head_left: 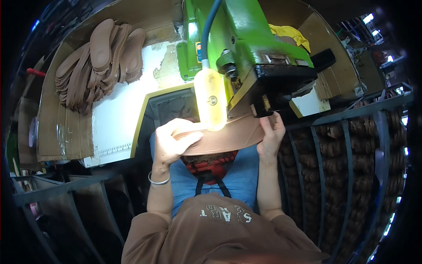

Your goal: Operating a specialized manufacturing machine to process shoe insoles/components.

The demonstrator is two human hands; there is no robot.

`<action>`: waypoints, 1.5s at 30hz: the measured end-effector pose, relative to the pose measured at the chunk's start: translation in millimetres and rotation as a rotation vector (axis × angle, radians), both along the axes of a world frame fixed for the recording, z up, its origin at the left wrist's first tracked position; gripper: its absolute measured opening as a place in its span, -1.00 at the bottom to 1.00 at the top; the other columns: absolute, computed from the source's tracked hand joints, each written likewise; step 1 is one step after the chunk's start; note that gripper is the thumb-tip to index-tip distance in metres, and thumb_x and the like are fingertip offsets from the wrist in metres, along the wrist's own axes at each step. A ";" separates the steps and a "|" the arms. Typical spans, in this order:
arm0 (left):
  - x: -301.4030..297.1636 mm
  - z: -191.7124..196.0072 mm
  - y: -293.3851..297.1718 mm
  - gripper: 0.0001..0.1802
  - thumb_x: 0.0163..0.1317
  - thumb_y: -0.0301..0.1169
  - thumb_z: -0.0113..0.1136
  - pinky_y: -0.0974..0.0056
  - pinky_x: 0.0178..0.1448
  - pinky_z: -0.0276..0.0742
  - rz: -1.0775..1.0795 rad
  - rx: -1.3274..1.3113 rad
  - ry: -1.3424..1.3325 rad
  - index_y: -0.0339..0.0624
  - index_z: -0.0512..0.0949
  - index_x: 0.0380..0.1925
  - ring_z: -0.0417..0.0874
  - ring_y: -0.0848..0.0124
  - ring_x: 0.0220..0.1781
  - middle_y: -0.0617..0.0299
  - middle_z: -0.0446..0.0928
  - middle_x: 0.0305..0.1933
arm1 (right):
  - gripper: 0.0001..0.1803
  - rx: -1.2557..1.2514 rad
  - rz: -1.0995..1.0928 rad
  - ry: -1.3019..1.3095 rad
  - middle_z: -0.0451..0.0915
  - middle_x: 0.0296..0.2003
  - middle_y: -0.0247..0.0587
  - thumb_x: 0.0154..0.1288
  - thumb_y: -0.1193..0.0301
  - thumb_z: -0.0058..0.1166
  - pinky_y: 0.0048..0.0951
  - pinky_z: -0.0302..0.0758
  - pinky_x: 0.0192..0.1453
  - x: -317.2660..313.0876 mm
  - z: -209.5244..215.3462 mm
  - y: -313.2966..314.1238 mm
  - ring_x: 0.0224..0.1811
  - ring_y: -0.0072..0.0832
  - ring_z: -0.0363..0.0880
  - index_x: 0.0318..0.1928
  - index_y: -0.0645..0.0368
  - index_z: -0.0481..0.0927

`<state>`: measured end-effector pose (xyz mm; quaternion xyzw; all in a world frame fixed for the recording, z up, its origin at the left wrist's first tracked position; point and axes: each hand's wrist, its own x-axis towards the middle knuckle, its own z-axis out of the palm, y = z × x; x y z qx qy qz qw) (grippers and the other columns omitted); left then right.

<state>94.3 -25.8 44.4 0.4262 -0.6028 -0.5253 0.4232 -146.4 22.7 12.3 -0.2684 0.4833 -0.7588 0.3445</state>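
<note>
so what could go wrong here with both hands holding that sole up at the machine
1. The right hand grips the brown shoe sole right beside the black head of the green machine, so fingers could get caught there.
2. The lit lamp hangs over the sole close to the left hand; its glare may hide the working point.
3. The sole is bent between the two hands and could slip or feed crooked.

- The brown shoe sole (228,136) is partly hidden: the glowing lamp (211,99) covers its upper middle, and the green machine (250,48) covers its top right.
- The left hand (172,143) covers the sole's left end; its palm faces away.
- The racks (347,149) at right blur into darkness; their contents are unclear.
- The machine's top is cut off by the upper edge.
</note>
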 end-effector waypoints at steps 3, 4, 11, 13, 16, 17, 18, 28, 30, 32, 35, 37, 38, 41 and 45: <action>25.7 -15.4 10.2 -0.76 -0.12 -0.54 0.36 0.43 -0.31 0.50 0.060 0.045 -0.051 -0.41 0.57 -0.42 0.58 0.49 -0.44 0.15 0.59 -0.46 | -0.77 0.046 0.094 -0.037 0.56 -0.33 -0.26 0.10 0.53 0.21 -0.59 0.45 -0.17 18.6 -0.7 -0.5 -0.31 -0.62 0.50 -0.25 0.27 0.45; 37.8 -26.3 17.6 -0.79 -0.09 -0.53 0.34 0.44 -0.33 0.49 0.087 0.045 -0.047 -0.40 0.55 -0.43 0.58 0.50 -0.45 0.17 0.57 -0.50 | -0.76 0.046 0.138 -0.039 0.56 -0.34 -0.25 0.07 0.53 0.22 -0.59 0.46 -0.19 24.8 -1.8 -1.6 -0.33 -0.61 0.50 -0.27 0.27 0.45; 59.0 -63.9 67.0 -0.70 -0.04 -0.52 0.37 0.40 -0.12 0.49 -0.162 0.343 0.109 -0.33 0.47 -0.33 0.58 0.50 -0.24 0.12 0.59 -0.30 | -0.71 0.058 0.303 0.049 0.61 -0.37 -0.20 -0.06 0.55 0.31 -0.60 0.49 -0.20 42.7 -4.7 -11.0 -0.30 -0.62 0.56 -0.34 0.29 0.46; 17.3 -51.8 62.8 -0.61 -0.02 -0.51 0.35 0.39 -0.01 0.45 -0.283 0.264 0.101 -0.38 0.45 -0.17 0.57 0.48 -0.14 0.13 0.57 -0.21 | -0.66 0.097 0.359 0.260 0.59 -0.31 -0.18 -0.01 0.59 0.26 -0.58 0.51 -0.15 30.4 -9.7 -7.7 -0.28 -0.53 0.58 -0.18 0.35 0.46; -51.7 -40.6 36.6 -0.61 0.10 -0.40 0.24 0.40 -0.09 0.45 -0.213 -0.061 0.065 -0.37 0.46 -0.09 0.57 0.47 -0.23 0.12 0.58 -0.29 | -0.63 0.102 0.279 0.218 0.61 -0.35 -0.20 -0.05 0.45 0.37 -0.57 0.50 -0.15 28.4 -4.8 -1.5 -0.27 -0.59 0.57 -0.29 0.28 0.45; -64.1 -40.2 25.6 -0.67 0.12 -0.36 0.22 0.40 -0.16 0.45 -0.204 -0.002 0.053 -0.36 0.50 -0.16 0.55 0.47 -0.30 0.11 0.57 -0.35 | -0.59 0.118 0.261 0.272 0.60 -0.25 -0.17 -0.01 0.40 0.37 -0.55 0.49 -0.09 25.6 -9.0 2.9 -0.21 -0.54 0.57 -0.22 0.28 0.44; -73.0 -41.3 18.1 -0.71 0.15 -0.33 0.19 0.39 -0.23 0.44 -0.188 0.054 0.042 -0.34 0.53 -0.24 0.54 0.48 -0.38 0.11 0.56 -0.42 | -0.59 0.112 0.261 0.281 0.60 -0.25 -0.17 -0.01 0.40 0.37 -0.55 0.49 -0.09 27.2 -11.6 8.4 -0.21 -0.54 0.57 -0.22 0.28 0.44; -83.7 -38.5 39.8 -0.87 0.16 -0.50 0.19 0.52 -0.49 0.25 0.037 0.119 0.179 -0.40 0.57 -0.39 0.33 0.68 -0.56 0.39 0.47 -0.57 | -0.50 0.478 0.848 -0.063 0.56 -0.15 -0.16 0.09 0.52 0.21 -0.50 0.46 0.00 37.4 -60.9 139.8 -0.13 -0.49 0.54 0.06 0.37 0.39; -79.5 -40.4 45.8 -0.88 0.17 -0.52 0.17 0.55 -0.49 0.23 0.082 0.225 0.196 -0.41 0.57 -0.38 0.32 0.70 -0.56 0.42 0.46 -0.57 | -0.56 0.497 0.771 -0.064 0.58 -0.20 -0.15 0.07 0.55 0.21 -0.51 0.48 -0.05 18.5 -42.6 149.3 -0.18 -0.52 0.56 -0.01 0.38 0.43; -80.1 -44.4 48.9 -0.85 0.18 -0.53 0.16 0.58 -0.42 0.31 0.071 0.250 0.257 -0.40 0.56 -0.27 0.41 0.69 -0.48 0.38 0.52 -0.46 | -0.63 0.529 0.681 -0.170 0.59 -0.23 -0.09 0.07 0.57 0.20 -0.52 0.51 -0.09 -2.5 -43.2 163.7 -0.20 -0.52 0.57 -0.09 0.39 0.44; -88.4 -35.3 50.5 -0.71 0.18 -0.54 0.16 0.56 -0.21 0.45 0.083 0.223 0.474 -0.40 0.48 -0.08 0.53 0.61 -0.31 0.27 0.55 -0.23 | -0.63 0.462 0.500 -0.230 0.56 -0.19 -0.02 0.08 0.58 0.18 -0.50 0.52 -0.06 -15.6 -49.9 167.0 -0.18 -0.48 0.57 -0.09 0.40 0.39; -95.0 -33.0 45.3 -0.73 0.18 -0.52 0.17 0.55 -0.23 0.44 0.017 0.230 0.413 -0.39 0.50 -0.11 0.51 0.62 -0.32 0.28 0.55 -0.27 | -0.56 0.481 0.502 -0.245 0.53 -0.11 -0.05 0.08 0.58 0.19 -0.48 0.50 0.00 -4.6 -62.0 166.5 -0.11 -0.48 0.54 -0.02 0.38 0.36; -98.4 -32.8 41.0 -0.75 0.18 -0.51 0.18 0.54 -0.24 0.43 -0.049 0.237 0.351 -0.38 0.51 -0.14 0.50 0.63 -0.33 0.30 0.55 -0.31 | -0.52 0.493 0.540 -0.259 0.51 -0.07 -0.07 0.09 0.59 0.19 -0.47 0.48 0.03 6.3 -69.0 167.6 -0.07 -0.47 0.52 0.03 0.37 0.34; -99.6 -40.4 21.4 -0.84 0.18 -0.43 0.20 0.50 -0.43 0.30 -0.020 0.060 0.023 -0.33 0.56 -0.43 0.32 0.67 -0.53 0.40 0.45 -0.56 | -0.41 0.447 0.723 -0.262 0.50 -0.04 -0.16 0.06 0.61 0.22 -0.45 0.45 0.09 38.7 -72.4 152.4 -0.02 -0.51 0.50 0.13 0.33 0.31; -89.9 -29.9 22.1 -0.85 0.16 -0.49 0.21 0.53 -0.49 0.19 0.017 0.003 -0.029 -0.35 0.54 -0.52 0.25 0.71 -0.56 0.44 0.38 -0.61 | -0.45 0.453 0.822 -0.181 0.52 -0.06 -0.18 0.08 0.58 0.22 -0.48 0.45 0.07 59.7 -66.9 146.1 -0.05 -0.54 0.50 0.11 0.33 0.34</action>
